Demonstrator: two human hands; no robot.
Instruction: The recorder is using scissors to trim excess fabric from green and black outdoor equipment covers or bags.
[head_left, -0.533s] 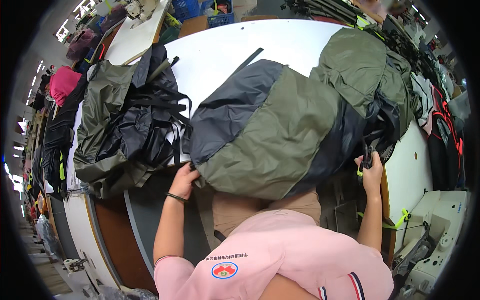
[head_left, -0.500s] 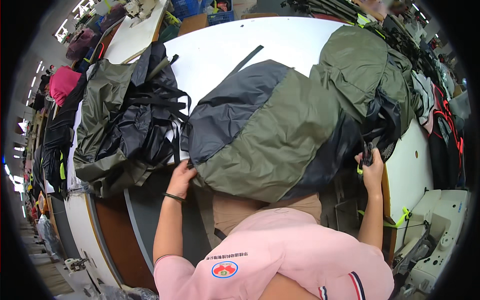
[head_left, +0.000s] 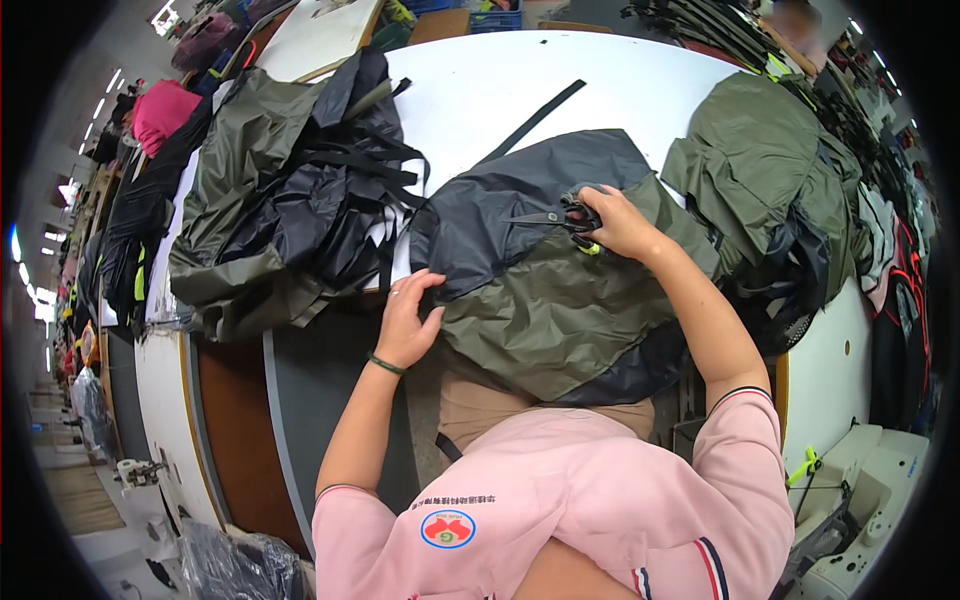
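Observation:
In front of me lies a large olive and dark grey fabric bag (head_left: 560,310), its near side hanging over the table edge against my lap. My right hand (head_left: 625,228) is closed around the dark handles of a pair of scissors (head_left: 540,218), held over the middle of the bag with the blades toward the left. By the bag's left edge is my left hand (head_left: 408,318), thumb and fingers apart, fingertips at the grey fabric. From the bag's far side a black strap (head_left: 535,118) runs out across the table.
A white table (head_left: 470,75) spreads under the work. An olive and black bag with tangled straps (head_left: 290,190) lies at left, and another olive bag (head_left: 765,160) at right. A sewing machine (head_left: 870,490) stands at lower right. A person (head_left: 795,35) is at the far right.
My right hand has brought the scissors up from the bag's right side to above its middle. The left hand has loosened from its pinch on the bag's edge. The fabric looks more wrinkled and flatter.

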